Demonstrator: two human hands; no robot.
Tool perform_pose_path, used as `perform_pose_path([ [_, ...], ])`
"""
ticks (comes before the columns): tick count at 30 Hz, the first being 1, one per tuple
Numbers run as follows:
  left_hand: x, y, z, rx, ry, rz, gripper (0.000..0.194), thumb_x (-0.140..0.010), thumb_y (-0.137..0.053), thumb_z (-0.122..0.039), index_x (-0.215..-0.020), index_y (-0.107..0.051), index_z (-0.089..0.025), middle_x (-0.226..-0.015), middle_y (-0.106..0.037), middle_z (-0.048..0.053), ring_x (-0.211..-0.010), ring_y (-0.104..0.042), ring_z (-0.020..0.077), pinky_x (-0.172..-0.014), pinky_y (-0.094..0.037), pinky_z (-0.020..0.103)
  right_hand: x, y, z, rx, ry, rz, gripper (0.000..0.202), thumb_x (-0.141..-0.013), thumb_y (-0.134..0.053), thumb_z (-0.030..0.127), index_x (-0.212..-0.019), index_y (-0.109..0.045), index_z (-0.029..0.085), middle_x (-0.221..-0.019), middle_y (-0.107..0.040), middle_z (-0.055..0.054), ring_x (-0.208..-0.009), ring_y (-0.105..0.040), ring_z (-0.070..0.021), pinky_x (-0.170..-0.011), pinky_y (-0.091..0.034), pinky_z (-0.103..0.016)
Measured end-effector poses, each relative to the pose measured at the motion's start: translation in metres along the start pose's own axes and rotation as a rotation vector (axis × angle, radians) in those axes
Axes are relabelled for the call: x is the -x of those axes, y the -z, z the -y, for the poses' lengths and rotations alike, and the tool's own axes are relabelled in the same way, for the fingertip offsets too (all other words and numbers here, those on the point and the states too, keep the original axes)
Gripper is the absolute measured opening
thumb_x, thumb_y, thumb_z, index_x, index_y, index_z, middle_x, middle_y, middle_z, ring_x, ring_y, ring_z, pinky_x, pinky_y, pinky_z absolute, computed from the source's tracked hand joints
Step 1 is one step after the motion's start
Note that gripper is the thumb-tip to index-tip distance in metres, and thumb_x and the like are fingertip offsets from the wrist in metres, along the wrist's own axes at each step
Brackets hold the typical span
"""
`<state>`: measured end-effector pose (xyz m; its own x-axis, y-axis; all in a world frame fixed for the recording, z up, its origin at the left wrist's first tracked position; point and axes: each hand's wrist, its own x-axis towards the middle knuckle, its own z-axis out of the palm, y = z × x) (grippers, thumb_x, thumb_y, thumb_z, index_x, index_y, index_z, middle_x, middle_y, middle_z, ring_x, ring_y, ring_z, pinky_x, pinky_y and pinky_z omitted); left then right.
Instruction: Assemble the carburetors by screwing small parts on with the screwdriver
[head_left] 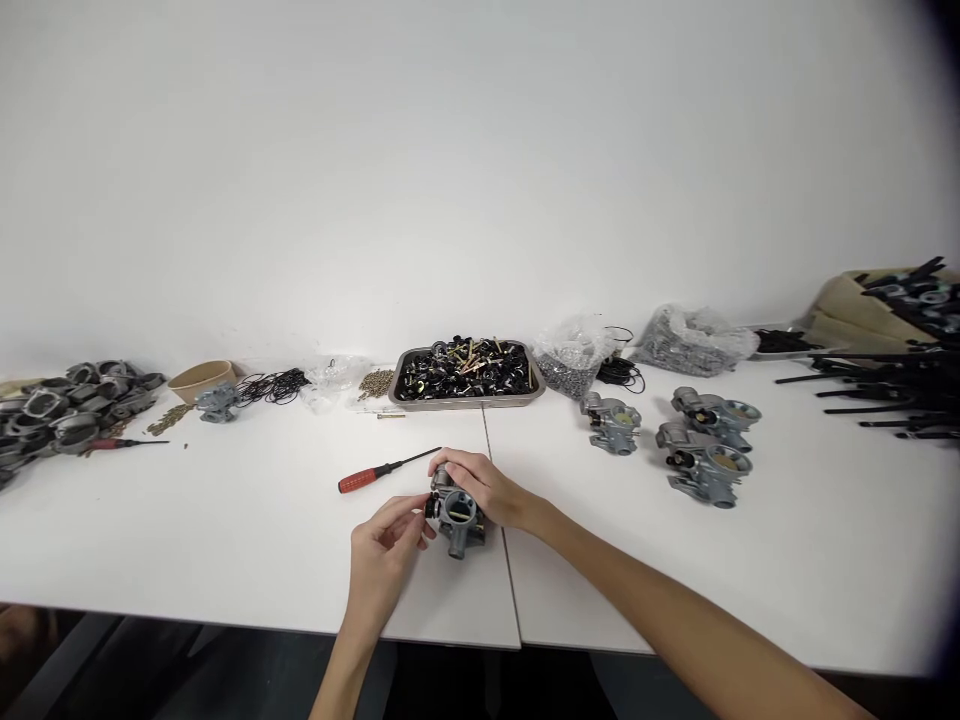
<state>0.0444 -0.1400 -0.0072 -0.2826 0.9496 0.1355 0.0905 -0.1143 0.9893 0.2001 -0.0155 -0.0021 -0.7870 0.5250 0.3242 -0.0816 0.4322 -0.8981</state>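
Note:
A grey metal carburetor-like part (458, 510) stands on the white table near the seam between two tabletops. My right hand (486, 485) is wrapped over its top and right side. On its left side is a small black fitting (432, 507), pinched between the thumb and fingers of my left hand (386, 550). A screwdriver with a red handle (360, 481) lies just behind my left hand, its shaft reaching toward my right fingers.
Behind, a metal tray (469, 403) holds many small black parts. Similar metal parts (709, 470) stand at right, near plastic bags (694, 342) and long black pieces (885, 385). Grey rings (75, 410), a second screwdriver (112, 443) and a round tub (201, 378) are at left.

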Motion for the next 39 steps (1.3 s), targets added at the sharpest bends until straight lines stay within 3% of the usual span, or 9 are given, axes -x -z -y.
perform_pose_path([
  [8, -0.002, 0.001, 0.000, -0.035, 0.006, -0.002, 0.027, -0.082, -0.066, -0.034, -0.098, -0.075, -0.015, -0.082, -0.068, 0.008, -0.060, -0.058, 0.0116, -0.059, -0.050, 0.025, 0.000, 0.001, 0.002, 0.028, 0.011, 0.001, 0.033, -0.103, -0.033, 0.037, -0.102, -0.058, 0.016, -0.084, -0.054, -0.002, -0.074, -0.048, -0.0141, -0.072, -0.038, -0.027],
  [16, 0.001, -0.002, 0.006, -0.111, -0.110, -0.134, 0.022, -0.082, -0.067, -0.033, -0.097, -0.073, -0.018, -0.094, -0.070, 0.008, -0.068, -0.063, 0.0134, -0.065, -0.054, 0.025, -0.001, 0.001, 0.001, 0.046, 0.009, -0.005, 0.032, -0.103, -0.034, 0.036, -0.103, -0.060, 0.017, -0.084, -0.054, -0.002, -0.074, -0.048, -0.0142, -0.071, -0.037, -0.026],
  [24, 0.000, 0.000, 0.005, -0.037, -0.052, -0.216, 0.024, -0.075, -0.073, -0.035, -0.088, -0.073, -0.015, -0.078, -0.071, 0.007, -0.072, -0.066, 0.0162, -0.073, -0.055, 0.025, -0.001, 0.002, 0.002, 0.043, 0.001, 0.000, 0.028, -0.102, -0.036, 0.032, -0.102, -0.060, 0.017, -0.087, -0.055, -0.002, -0.077, -0.049, -0.0141, -0.073, -0.037, -0.027],
  [30, -0.003, 0.008, 0.006, -0.071, 0.015, -0.175, 0.027, -0.078, -0.072, -0.039, -0.088, -0.074, -0.014, -0.066, -0.066, 0.004, -0.070, -0.063, 0.0152, -0.071, -0.051, 0.024, 0.000, 0.002, 0.002, 0.061, 0.014, -0.006, 0.029, -0.102, -0.036, 0.032, -0.102, -0.060, 0.016, -0.087, -0.056, -0.002, -0.077, -0.049, -0.0145, -0.074, -0.037, -0.027],
  [39, -0.004, -0.003, 0.003, -0.094, 0.003, -0.100, 0.025, -0.081, -0.068, -0.040, -0.080, -0.072, -0.015, -0.065, -0.062, 0.003, -0.069, -0.058, 0.0143, -0.070, -0.047, 0.024, 0.000, 0.002, 0.000, 0.057, 0.013, -0.004, 0.030, -0.102, -0.035, 0.033, -0.103, -0.060, 0.016, -0.090, -0.057, -0.003, -0.080, -0.051, -0.0153, -0.075, -0.039, -0.027],
])
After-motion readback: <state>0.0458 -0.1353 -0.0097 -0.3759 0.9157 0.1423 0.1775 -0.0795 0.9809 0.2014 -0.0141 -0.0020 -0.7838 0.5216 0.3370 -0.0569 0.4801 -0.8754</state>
